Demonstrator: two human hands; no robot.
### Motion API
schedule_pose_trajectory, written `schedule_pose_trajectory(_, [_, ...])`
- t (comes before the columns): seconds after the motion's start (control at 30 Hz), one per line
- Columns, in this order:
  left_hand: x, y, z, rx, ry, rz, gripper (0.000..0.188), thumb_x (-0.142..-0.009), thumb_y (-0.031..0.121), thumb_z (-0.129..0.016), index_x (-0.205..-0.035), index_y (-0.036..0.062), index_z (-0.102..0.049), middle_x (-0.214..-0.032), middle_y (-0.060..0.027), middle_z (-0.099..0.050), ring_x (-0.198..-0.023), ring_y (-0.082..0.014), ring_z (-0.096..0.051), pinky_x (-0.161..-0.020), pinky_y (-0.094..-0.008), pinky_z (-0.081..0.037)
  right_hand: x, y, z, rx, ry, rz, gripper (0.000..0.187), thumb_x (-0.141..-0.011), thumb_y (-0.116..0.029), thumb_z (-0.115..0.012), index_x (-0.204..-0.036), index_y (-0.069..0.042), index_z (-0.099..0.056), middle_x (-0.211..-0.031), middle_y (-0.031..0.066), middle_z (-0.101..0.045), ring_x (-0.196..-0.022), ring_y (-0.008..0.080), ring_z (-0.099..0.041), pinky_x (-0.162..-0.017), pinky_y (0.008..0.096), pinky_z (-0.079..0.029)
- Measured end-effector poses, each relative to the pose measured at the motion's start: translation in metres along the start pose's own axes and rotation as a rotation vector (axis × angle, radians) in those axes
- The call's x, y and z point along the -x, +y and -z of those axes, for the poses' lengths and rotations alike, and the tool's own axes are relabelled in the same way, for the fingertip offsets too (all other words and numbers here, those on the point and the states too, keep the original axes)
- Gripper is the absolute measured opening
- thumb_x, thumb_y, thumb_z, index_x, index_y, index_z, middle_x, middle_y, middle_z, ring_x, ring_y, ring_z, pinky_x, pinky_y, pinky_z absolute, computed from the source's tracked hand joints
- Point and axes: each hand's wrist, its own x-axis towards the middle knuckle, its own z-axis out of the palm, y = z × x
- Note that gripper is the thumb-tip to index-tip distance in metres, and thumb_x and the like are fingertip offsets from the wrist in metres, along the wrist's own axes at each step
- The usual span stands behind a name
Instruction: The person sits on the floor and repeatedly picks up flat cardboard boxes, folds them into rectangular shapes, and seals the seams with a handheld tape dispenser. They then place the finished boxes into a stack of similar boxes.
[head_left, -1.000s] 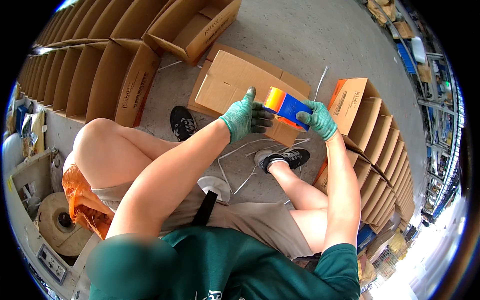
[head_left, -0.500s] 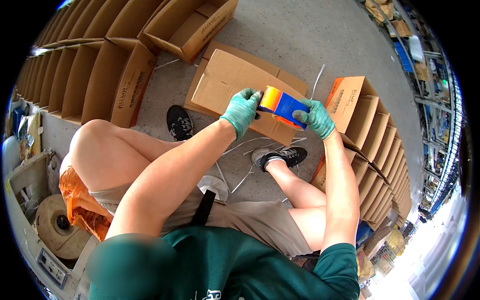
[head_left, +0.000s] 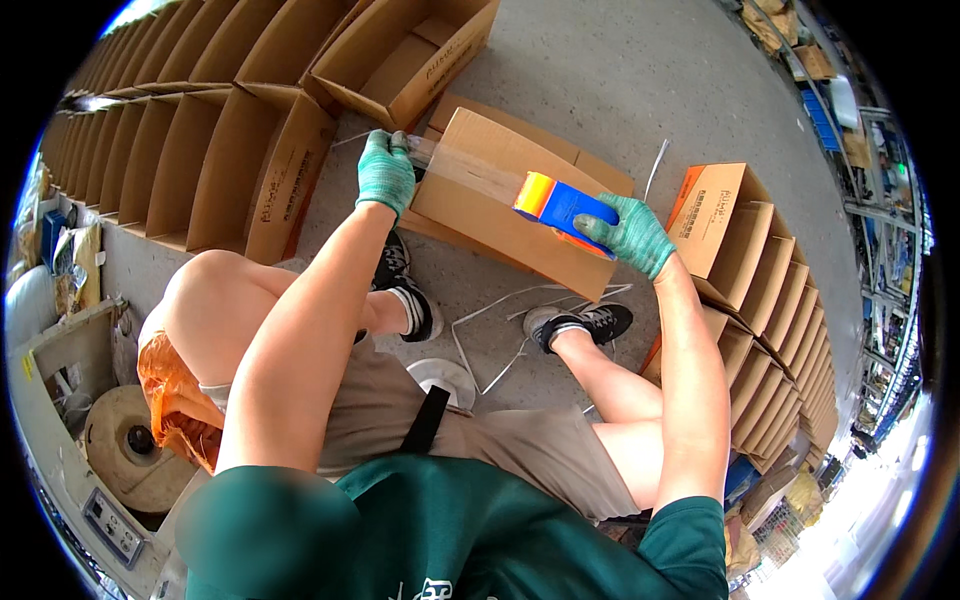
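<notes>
My right hand (head_left: 636, 236), in a green knit glove, grips a blue and orange tape dispenser (head_left: 572, 212) over the right part of a cardboard box (head_left: 480, 215). A strip of clear tape (head_left: 470, 172) stretches from the dispenser leftward across the box top. At the box's left end, my left hand (head_left: 386, 172), gloved alike, pinches the free end of this tape. The box's closed, plain brown face is turned up, and its far side rests against more brown cardboard (head_left: 540, 135). Whether the tape touches the box all along cannot be told.
Rows of open cardboard boxes (head_left: 205, 170) stand at the left, with another open box (head_left: 400, 65) at the far middle. More nested boxes (head_left: 770, 285) line the right. White straps (head_left: 480, 365) lie on the floor by my shoes. A machine with a round reel (head_left: 130, 445) is at lower left.
My left hand has moved left, away from the dispenser, drawing out a length of clear tape. My right hand keeps the dispenser near the box's right part. My left foot has shifted nearer the box.
</notes>
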Motion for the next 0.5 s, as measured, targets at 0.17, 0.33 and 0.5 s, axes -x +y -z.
schedule_pose_trajectory(0.17, [-0.008, -0.022, -0.007, 0.094, -0.175, 0.14, 0.024, -0.106, 0.025, -0.054, -0.102, 0.002, -0.06, -0.09, -0.0151, -0.065, -0.079, -0.0248, -0.054, -0.078, -0.0388, -0.048, -0.004, -0.008, -0.003, 0.078, 0.001, 0.002, 0.062, -0.081, -0.063, -0.075, -0.1, -0.004, -0.072, -0.075, 0.0086, -0.067, -0.065, 0.0158, -0.063, -0.062, 0.0339, -0.053])
schedule_pose_trajectory(0.33, [-0.019, -0.034, -0.016, -0.358, -0.309, 0.224, 0.042, -0.104, 0.026, -0.057, -0.14, 0.0066, -0.05, -0.132, -0.0194, -0.063, -0.115, -0.0346, -0.062, -0.104, -0.0377, -0.045, -0.006, -0.008, -0.008, 0.12, 0.001, -0.005, 0.066, -0.08, -0.067, -0.073, -0.099, -0.005, -0.071, -0.075, 0.0106, -0.067, -0.065, 0.0191, -0.064, -0.064, 0.0357, -0.054])
schedule_pose_trajectory(0.5, [0.002, 0.007, -0.013, 0.412, -0.401, -0.173, 0.046, -0.105, 0.018, -0.053, -0.15, 0.0147, -0.044, -0.144, -0.0212, -0.054, -0.131, -0.0326, -0.054, -0.111, -0.0378, -0.04, -0.004, -0.005, -0.009, 0.156, 0.017, 0.006, 0.066, -0.081, -0.068, -0.07, -0.096, -0.004, -0.07, -0.074, 0.0109, -0.067, -0.065, 0.0195, -0.065, -0.064, 0.036, -0.053])
